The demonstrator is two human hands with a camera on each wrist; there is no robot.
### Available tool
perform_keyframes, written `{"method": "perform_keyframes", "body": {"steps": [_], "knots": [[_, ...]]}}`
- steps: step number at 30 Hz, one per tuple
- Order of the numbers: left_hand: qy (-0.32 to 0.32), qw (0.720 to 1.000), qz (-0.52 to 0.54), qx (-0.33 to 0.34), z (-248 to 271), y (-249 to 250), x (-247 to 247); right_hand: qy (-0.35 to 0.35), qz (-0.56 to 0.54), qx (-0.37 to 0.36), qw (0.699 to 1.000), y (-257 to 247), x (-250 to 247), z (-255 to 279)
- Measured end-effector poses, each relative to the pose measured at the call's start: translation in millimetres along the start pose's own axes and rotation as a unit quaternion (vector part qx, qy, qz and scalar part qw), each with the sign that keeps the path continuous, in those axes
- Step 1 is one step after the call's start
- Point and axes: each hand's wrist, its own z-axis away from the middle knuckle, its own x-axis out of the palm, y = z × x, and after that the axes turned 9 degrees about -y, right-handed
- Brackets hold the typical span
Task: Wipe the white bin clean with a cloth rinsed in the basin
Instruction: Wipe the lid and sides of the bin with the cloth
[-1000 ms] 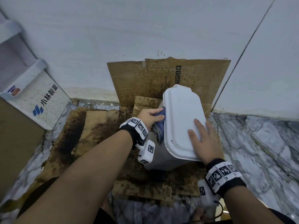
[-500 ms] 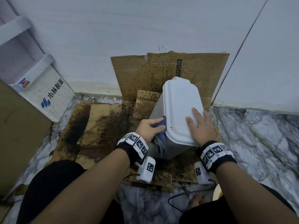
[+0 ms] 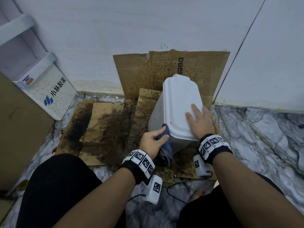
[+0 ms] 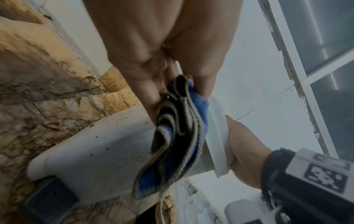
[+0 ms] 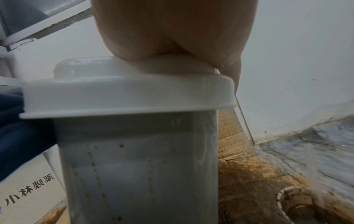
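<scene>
two hands work on the white bin (image 3: 177,109). left hand (image 3: 151,140): grip closed, thumb and curled fingers pinching a bunched blue cloth (image 3: 162,135) against the bin's left side wall, just under the near-left corner of the lid rim. a loose fold of the cloth hangs below the hand; the left wrist view shows its tan edging. left forearm reaches in from the lower left, wrist roughly level with the lid rim.

right hand (image 3: 199,122): grip open, palm down, fingers straight and spread flat on the near part of the lid (image 3: 181,96), holding nothing. the right wrist view shows the palm heel seated on the lid top.

the bin stands on stained cardboard (image 3: 105,129) laid on the marble floor (image 3: 263,137), close to the white wall (image 3: 131,38). its top leans toward the right. the lid is shut; its long axis runs from the person toward the wall. dark specks dot the left and near side walls.

a printed white carton (image 3: 56,96) stands well to the left.
</scene>
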Motion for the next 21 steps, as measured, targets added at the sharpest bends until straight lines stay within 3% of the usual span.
{"method": "perform_keyframes", "body": {"steps": [8, 14, 17, 21], "knots": [[-0.018, 0.998, -0.062, -0.003, 8.0, -2.8, -1.1, -0.007, -0.008, -0.005, 1.000, 1.9, -0.1, 0.3], [-0.111, 0.969, -0.219, -0.039, 18.5, -14.0, -0.8, -0.008, -0.012, -0.013, 1.000, -0.8, -0.3, 2.8], [-0.081, 0.973, -0.209, -0.055, 20.2, -17.2, -11.1, -0.011, -0.016, -0.016, 1.000, -1.1, -0.9, 3.2], [0.027, 0.987, -0.156, -0.033, 10.0, 8.2, -30.2, -0.011, -0.014, -0.011, 1.000, 0.1, -2.9, 5.7]]}}
